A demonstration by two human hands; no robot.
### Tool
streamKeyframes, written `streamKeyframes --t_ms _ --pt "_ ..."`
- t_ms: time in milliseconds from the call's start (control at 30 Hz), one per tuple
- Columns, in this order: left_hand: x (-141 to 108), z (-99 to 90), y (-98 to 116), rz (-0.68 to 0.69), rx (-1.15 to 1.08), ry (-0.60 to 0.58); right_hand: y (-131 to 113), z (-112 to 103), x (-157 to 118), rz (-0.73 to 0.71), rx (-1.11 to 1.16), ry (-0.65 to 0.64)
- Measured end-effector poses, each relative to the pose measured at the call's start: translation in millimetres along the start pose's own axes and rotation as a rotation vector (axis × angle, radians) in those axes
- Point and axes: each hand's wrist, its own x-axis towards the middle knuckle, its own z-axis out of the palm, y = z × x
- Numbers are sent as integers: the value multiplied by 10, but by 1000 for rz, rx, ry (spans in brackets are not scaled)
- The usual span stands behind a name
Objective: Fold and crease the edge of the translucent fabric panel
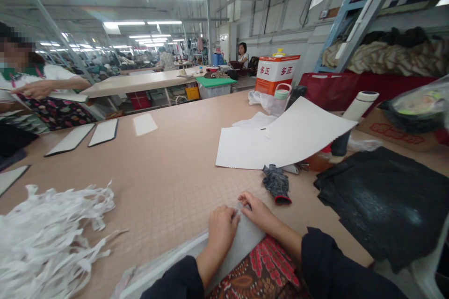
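My left hand point(222, 226) is closed at the far corner of a pale grey sheet point(250, 233), its fingers curled and thumb against the edge. Close beside it, my right hand point(257, 212) pinches the same corner, with its fingertips bent together. The sheet lies at the near table edge, over a red and brown patterned cloth point(275, 264) on my lap. A white edge strip point(164, 261) runs along the table's front at left. Just beyond my right hand lies a dark grey knitted glove point(276, 182) with a red cuff.
White strips point(52, 238) heap at left. Large white sheets point(273, 142) lie ahead; black sheets point(389, 201) are stacked at right. A bottle point(361, 105) and red-white tin point(277, 74) stand behind. Across the table, a co-worker point(38, 79) handles a panel near flat white pieces point(103, 131).
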Motion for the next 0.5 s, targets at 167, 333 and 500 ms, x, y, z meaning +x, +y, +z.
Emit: streamKeyframes --t_ms 167,333,500 --pt "-90 117 4 134 193 70 14 20 -35 -106 -225 26" --pt "-124 153 8 230 314 72 -57 -91 28 -133 -330 -86" --pt "-113 171 25 262 358 74 -86 -158 174 -104 -344 -144"
